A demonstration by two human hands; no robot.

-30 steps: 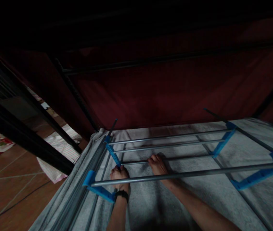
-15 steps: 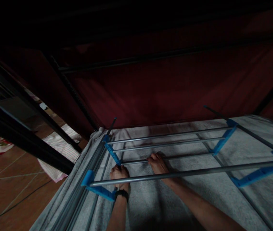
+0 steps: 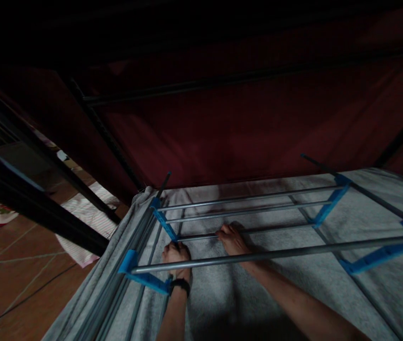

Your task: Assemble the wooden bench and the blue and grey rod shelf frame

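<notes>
At nine o'clock lies the tiled floor point(image 3: 16, 279). The left hand point(image 3: 174, 253), curled into a fist, grips a blue bracket point(image 3: 165, 226) of the drying rack point(image 3: 258, 255). At three o'clock from it, the right hand point(image 3: 232, 240) presses its bent fingers on the grey towel point(image 3: 293, 284) under the rails.

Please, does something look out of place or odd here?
Only one thing: a pale striped cloth lies crumpled on the tiled floor, left of the rack. Both hands grasp the rack's rods above the grey towel.
</notes>
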